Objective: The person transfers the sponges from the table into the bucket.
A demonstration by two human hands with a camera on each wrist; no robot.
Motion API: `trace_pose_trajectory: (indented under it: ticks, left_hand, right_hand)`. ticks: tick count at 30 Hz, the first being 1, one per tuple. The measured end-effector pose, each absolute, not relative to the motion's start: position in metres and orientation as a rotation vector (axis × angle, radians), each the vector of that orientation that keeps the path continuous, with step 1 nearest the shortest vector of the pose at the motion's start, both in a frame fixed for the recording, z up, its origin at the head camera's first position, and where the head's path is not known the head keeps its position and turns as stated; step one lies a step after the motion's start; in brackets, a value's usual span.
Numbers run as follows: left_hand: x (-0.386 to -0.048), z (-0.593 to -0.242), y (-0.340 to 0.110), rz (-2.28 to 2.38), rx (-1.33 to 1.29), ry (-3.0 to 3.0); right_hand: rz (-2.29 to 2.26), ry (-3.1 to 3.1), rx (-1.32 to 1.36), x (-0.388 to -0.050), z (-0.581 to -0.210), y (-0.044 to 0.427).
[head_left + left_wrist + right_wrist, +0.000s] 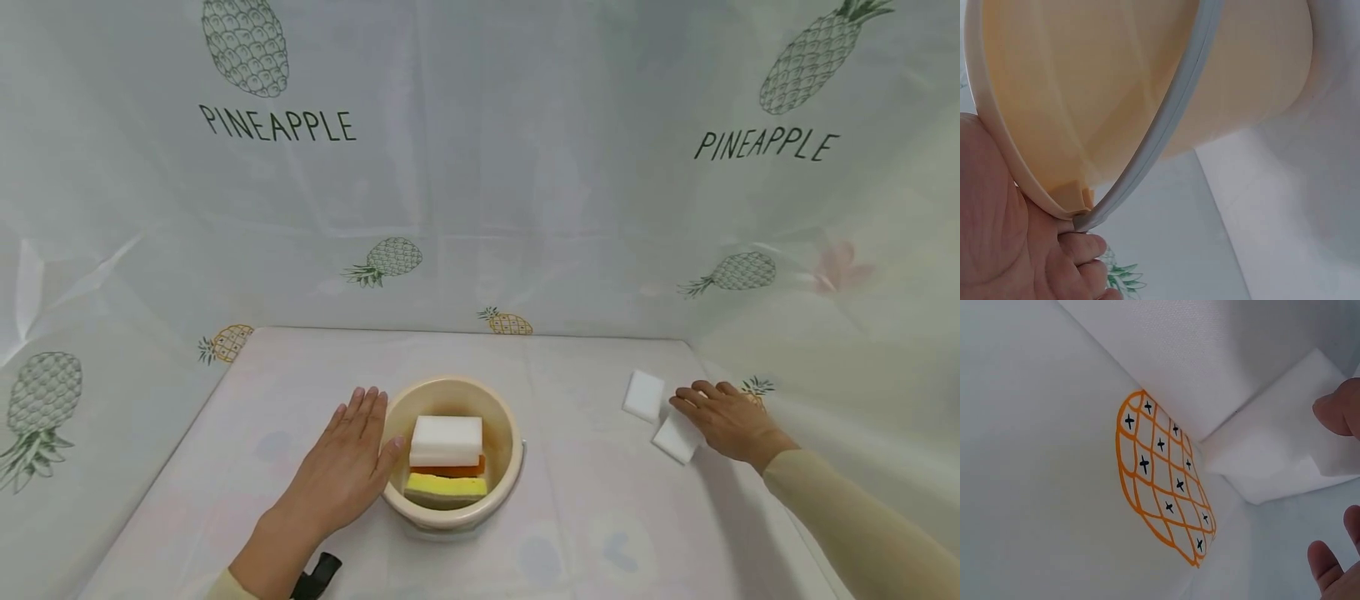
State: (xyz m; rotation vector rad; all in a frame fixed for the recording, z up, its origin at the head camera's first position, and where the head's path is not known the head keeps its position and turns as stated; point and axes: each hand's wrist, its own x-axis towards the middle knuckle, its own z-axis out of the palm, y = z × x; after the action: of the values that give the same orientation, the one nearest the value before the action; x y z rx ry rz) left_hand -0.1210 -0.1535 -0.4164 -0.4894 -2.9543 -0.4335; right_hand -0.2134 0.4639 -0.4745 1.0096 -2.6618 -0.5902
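Observation:
A cream bucket (513, 479) stands in the middle of the table. Inside it lie a white sponge block (446, 439), something orange (457, 471) below it and a yellow sponge (446, 487). My left hand (341, 467) rests against the bucket's left rim, fingers straight and thumb over the edge. In the left wrist view, its fingers are beside the joint of the grey handle (1163, 125). To the right, my right hand (729, 423) is over a white block (677, 438), with thumb and fingers apart. Another white block (643, 395) lies just left of that one.
Sheeting printed with pineapples (245, 50) surrounds the table (577, 433) at the back and sides. A black object (321, 575) shows beside my left wrist near the front edge, partly hidden.

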Motion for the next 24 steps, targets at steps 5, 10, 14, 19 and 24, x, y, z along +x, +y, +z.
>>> trace_pose_trajectory:
  ticks: [5, 10, 14, 19, 24]
  left_hand:
    - [-0.1208, -0.4163, -0.1530, -0.431, -0.496, -2.942]
    - [-0.1200, -0.4158, -0.1526, -0.422, -0.494, -2.936]
    - [-0.1196, -0.4152, -0.1531, -0.422, -0.493, -2.934]
    - [-0.1199, -0.4152, -0.1530, -0.436, -0.490, -2.946]
    - [-0.1206, -0.4157, -0.1527, -0.447, -0.493, -2.942]
  right_hand:
    - [-0.628, -2.706, 0.989, -0.2145, -0.4752, 0.4634]
    - [-0.574, -2.763, 0.944, -0.2140, -0.4712, 0.4627]
    - [-0.492, -2.768, 0.906, -0.2131, -0.4683, 0.4615]
    - [-0.426, -2.688, 0.870, -0.2160, -0.4690, 0.4600]
    - [-0.386, -2.612, 0.857, -0.2195, -0.4704, 0.4571]
